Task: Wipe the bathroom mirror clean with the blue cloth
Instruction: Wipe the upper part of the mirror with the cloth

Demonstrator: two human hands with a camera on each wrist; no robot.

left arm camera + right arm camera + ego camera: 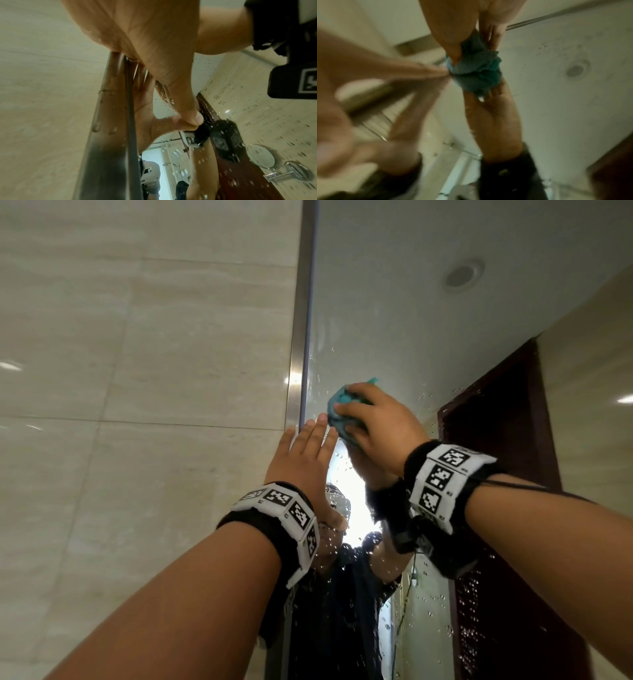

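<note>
One bunched blue cloth (344,409) under right hand (380,422), against mirror (428,337).

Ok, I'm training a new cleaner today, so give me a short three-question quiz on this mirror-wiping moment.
1. True or false: the right hand grips the blue cloth bunched up.
2. The left hand rests: A) flat at the mirror's left edge, B) on a tap.
3. What still dots the glass below the cloth?

Key: 1 true. 2 A. 3 Water droplets.
</note>
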